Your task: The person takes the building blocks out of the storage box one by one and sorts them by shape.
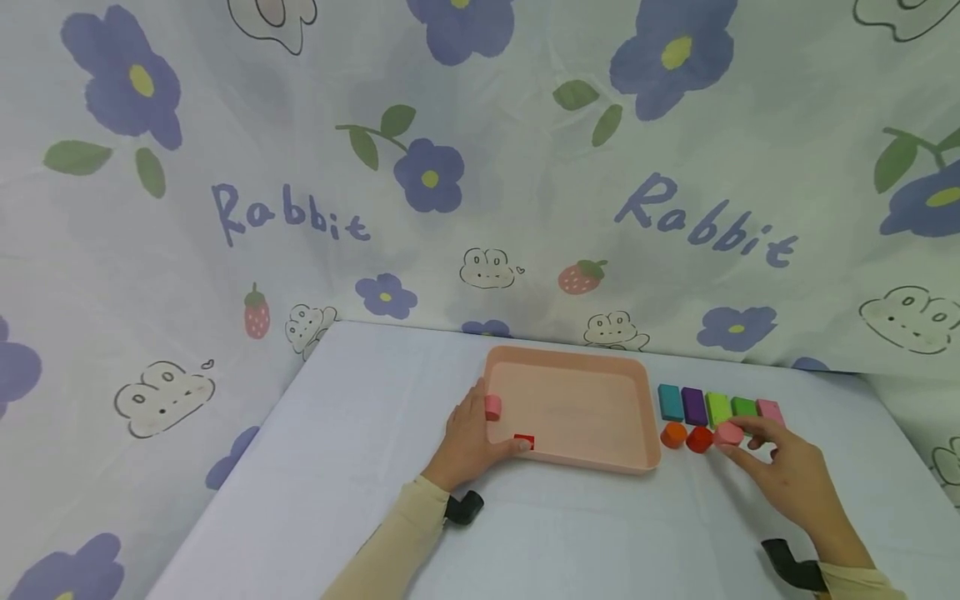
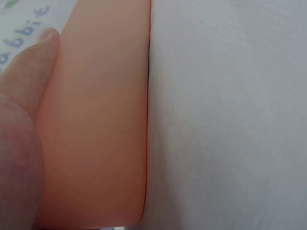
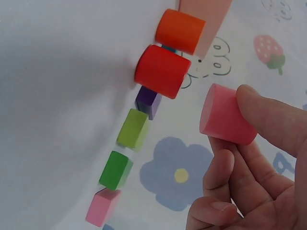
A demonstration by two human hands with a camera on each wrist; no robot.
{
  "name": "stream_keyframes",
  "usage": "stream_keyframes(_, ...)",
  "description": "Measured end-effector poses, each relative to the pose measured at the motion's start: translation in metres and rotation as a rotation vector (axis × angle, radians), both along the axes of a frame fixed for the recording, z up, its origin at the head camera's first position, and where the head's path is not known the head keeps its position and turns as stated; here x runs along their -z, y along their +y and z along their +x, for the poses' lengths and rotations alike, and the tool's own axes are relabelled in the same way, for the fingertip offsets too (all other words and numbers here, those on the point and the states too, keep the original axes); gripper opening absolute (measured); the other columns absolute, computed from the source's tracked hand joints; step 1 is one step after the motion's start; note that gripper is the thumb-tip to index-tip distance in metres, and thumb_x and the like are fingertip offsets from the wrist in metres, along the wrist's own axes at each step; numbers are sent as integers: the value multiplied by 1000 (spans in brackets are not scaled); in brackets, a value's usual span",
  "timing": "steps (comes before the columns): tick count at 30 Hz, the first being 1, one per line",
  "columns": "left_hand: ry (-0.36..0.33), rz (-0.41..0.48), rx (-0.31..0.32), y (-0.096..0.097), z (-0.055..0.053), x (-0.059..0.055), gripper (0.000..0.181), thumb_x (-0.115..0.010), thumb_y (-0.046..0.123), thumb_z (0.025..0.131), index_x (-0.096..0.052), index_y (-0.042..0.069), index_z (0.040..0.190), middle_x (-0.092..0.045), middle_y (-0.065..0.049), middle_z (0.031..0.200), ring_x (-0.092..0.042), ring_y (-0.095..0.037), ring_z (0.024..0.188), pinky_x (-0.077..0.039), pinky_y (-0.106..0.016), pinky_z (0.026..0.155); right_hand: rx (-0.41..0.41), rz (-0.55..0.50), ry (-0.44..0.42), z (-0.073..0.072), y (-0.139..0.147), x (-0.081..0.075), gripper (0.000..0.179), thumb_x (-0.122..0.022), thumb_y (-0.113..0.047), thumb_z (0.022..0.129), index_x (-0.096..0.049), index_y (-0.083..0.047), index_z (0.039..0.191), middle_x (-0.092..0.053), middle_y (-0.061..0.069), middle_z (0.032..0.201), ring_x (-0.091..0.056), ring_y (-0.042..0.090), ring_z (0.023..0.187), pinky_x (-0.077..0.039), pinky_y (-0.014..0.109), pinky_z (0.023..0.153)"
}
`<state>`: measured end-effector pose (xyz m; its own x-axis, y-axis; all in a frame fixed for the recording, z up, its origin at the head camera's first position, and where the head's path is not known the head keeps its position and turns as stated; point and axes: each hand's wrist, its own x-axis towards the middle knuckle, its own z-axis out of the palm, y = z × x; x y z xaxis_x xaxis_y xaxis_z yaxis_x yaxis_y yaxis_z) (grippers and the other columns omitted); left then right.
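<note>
My right hand (image 1: 787, 471) pinches a pink cylinder (image 3: 225, 115) between thumb and fingers, above the table; the right wrist view shows it off the surface. Beside it stand a red cylinder (image 1: 699, 440) and an orange cylinder (image 1: 673, 434). My left hand (image 1: 471, 437) rests against the near left corner of a shallow peach tray (image 1: 649, 417), its fingers along the left side and its thumb at the front rim. Inside the tray, another pink cylinder (image 1: 492, 407) lies by the left wall. A red block (image 1: 524, 438) shows near the thumb, partly hidden by the front rim.
Behind the cylinders is a row of blocks: blue (image 1: 671, 402), purple (image 1: 694, 407), lime (image 1: 718, 407), green (image 1: 744, 407) and pink (image 1: 770, 410). A white cloth covers the table (image 1: 315, 467). A patterned curtain (image 1: 480, 225) hangs behind it.
</note>
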<state>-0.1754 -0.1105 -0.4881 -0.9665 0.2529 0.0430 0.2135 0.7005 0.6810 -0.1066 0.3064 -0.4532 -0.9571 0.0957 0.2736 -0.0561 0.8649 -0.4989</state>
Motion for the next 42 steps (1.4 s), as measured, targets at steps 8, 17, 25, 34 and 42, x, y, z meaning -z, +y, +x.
stream_keyframes(8, -3, -5, -9, 1, 0, 0, 123, -79, 59, 78, -11, -4, 158, -20, -21, 163, -24, -38, 148, -15, -57, 120, 27, -4, -56, -5, 4, 1, 43, -81, -24, 86, -67, 3, 115, -67, 21, 97, -58, 33, 87, -38, 26, 49)
stream_keyframes(17, -1, 3, -16, 1, 0, -2, 124, -80, 59, 77, -11, -4, 158, -24, -21, 162, -25, -38, 147, -15, -54, 121, 13, -12, -215, -17, 12, 1, 50, -77, -23, 88, -61, 11, 120, -66, 27, 105, -58, 33, 88, -45, 28, 52)
stream_keyframes(25, -16, 18, -21, 1, 1, -3, 123, -80, 58, 77, -10, 0, 160, -26, -18, 162, -26, -35, 147, -15, -53, 121, 32, -33, -326, -24, 15, 2, 55, -78, -25, 88, -58, 12, 123, -65, 19, 94, -55, 31, 86, -46, 31, 55)
stream_keyframes(34, -16, 27, -23, 3, 0, -4, 122, -81, 55, 77, -11, -2, 159, -26, -20, 161, -26, -37, 147, -16, -55, 121, 32, -45, -379, -29, 18, 5, 56, -77, -27, 89, -57, 12, 124, -63, 16, 91, -52, 30, 85, -45, 33, 58)
stream_keyframes(42, -29, 19, -20, 4, -1, -7, 123, -81, 56, 78, -10, -3, 159, -22, -21, 163, -25, -38, 148, -16, -55, 121, 30, -46, -402, -32, 20, 7, 57, -78, -25, 89, -56, 12, 125, -60, 16, 90, -52, 29, 84, -45, 33, 59)
